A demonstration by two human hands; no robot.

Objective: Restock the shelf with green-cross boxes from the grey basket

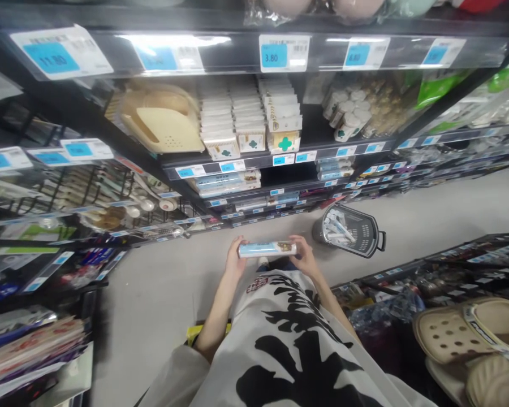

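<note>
A packaged roll (267, 249), white and light blue with a brown picture at its right end, lies level between my two hands. My left hand (235, 252) grips its left end, and my right hand (304, 255) has the other end. The print is too small to read, so I cannot tell what is rolled inside. Similar blue-and-white rolls (229, 182) are stacked on a lower shelf in front of me, with a few more rolls (335, 169) farther right on that shelf.
On the floor to the right stands a dark shopping basket (367, 240) with long white packages inside. Above the rolls, a shelf holds a cream plastic container (163, 121) and boxed small goods (250, 135). Beige clogs (458, 330) are at lower right. Kitchen utensils (131, 209) hang at left.
</note>
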